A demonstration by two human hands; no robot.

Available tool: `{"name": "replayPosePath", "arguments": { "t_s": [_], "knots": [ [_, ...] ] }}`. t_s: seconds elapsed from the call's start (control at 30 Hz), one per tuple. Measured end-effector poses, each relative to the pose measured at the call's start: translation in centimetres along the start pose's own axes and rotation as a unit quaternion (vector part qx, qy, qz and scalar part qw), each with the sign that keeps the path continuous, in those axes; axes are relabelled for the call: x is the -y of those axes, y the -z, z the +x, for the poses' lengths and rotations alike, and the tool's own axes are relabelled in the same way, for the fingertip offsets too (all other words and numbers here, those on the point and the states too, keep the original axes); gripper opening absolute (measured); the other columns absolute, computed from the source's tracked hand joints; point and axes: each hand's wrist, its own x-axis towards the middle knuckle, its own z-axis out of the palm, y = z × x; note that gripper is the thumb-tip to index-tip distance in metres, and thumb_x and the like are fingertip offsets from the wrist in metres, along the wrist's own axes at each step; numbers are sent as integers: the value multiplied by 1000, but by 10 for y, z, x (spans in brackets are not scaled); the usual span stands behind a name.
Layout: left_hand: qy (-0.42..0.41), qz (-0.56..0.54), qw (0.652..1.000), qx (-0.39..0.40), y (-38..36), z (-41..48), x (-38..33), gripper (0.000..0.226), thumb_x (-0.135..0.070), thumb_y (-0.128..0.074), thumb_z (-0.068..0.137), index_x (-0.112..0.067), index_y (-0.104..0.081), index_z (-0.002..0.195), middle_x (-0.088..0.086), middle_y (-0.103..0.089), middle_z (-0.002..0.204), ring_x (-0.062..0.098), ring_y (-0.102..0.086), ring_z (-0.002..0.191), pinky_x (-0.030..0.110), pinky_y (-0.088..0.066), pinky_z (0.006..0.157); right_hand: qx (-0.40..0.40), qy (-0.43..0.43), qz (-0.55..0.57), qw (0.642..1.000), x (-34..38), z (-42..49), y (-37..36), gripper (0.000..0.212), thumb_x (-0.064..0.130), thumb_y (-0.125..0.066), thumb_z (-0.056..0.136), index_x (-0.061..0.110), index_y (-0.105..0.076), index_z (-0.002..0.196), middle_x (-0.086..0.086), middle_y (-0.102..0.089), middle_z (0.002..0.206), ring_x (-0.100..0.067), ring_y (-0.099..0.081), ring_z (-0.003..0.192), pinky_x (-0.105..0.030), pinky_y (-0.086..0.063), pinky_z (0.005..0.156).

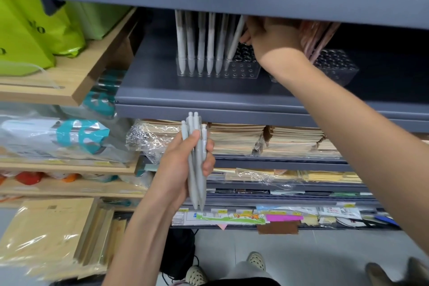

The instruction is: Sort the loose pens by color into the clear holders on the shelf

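Gripped upright in the left hand (185,165), a bundle of grey pens (196,160) sits below the front edge of the grey shelf (209,97). Right hand (269,37) reaches under the upper shelf, fingers pinching one grey pen (234,42) tilted into the left clear holder (218,69), beside five upright ones. Pink pens (315,37) lean in the right clear holder (336,65) behind the wrist
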Motion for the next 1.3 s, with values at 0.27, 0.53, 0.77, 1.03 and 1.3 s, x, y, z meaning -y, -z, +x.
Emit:
{"name": "replayPosePath", "arguments": {
  "t_s": [0.27, 0.53, 0.77, 1.03, 1.3],
  "knots": [
    [-31, 15, 999, -20, 1, -4, 4, 21, -33, -49, 104, -14, -59, 108, 9, -62, 85, 18, -47, 52, 24, -43, 46, -5, 53, 9, 999, -5, -2, -12, 33, 34, -35, 104, 17, -52, 125, -6, -72, 96, 4, -55, 60, -21, -40, 67],
    [-38, 31, 999, -17, -4, -6, 9, 33, -37, -51, 101, -8, -53, 118, 12, -69, 91, 17, -50, 51, 24, -43, 44, 4, 74, -9, 997, -5, -2, -11, 34, 37, -37, 103, 16, -54, 123, -9, -71, 100, -21, -68, 87, -31, -49, 87],
    [-46, 15, 999, -16, -5, -6, 9, 26, -31, -48, 103, -11, -48, 120, 15, -74, 96, 15, -47, 45, 22, -43, 42, -24, 48, 67, 996, -17, -10, -13, 19, 28, -49, 98, 16, -61, 107, -3, -71, 88, -20, -68, 82, -27, -51, 74],
    [-64, 23, 998, -5, -10, -6, 8, 19, -30, -45, 105, -15, -49, 117, 20, -74, 99, 18, -52, 45, 23, -43, 40, 119, 78, 190, 971, -32, -86, -3, 6, 25, -72, 85, 21, -76, 83, 9, -73, 77, -4, -65, 72, -18, -51, 71],
    [-48, 26, 998, 25, -34, -1, 13, 24, -33, -46, 103, -15, -49, 119, 22, -74, 99, 24, -62, 49, 28, -48, 43, 247, 93, 179, 948, -45, -112, 2, 12, 28, -78, 80, 17, -78, 85, 11, -63, 74, 4, -51, 63, -12, -40, 63]
  ]
}}
